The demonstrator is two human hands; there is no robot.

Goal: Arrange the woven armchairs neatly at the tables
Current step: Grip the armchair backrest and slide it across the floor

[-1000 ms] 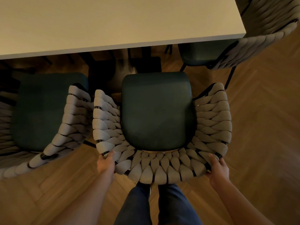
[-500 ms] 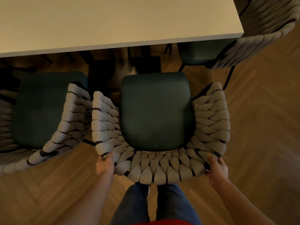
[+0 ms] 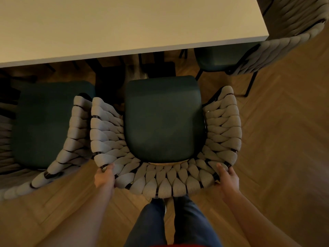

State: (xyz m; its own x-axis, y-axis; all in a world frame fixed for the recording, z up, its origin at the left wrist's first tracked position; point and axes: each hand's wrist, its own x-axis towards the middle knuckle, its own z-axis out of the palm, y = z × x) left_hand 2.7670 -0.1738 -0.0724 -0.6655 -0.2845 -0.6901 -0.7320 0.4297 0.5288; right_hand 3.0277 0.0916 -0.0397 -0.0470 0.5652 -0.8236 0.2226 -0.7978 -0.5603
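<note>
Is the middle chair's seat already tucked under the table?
No, the whole dark seat cushion of the held armchair shows in front of the table edge.

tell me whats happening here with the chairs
A person stands behind the middle woven armchair, with the left hand and right hand each closed on a rear corner of its woven back. Its dark seat faces the white table but is not yet tucked under the edge. Another armchair sits close on the left, nearly touching it, and a third stands at the table's right end.
</note>
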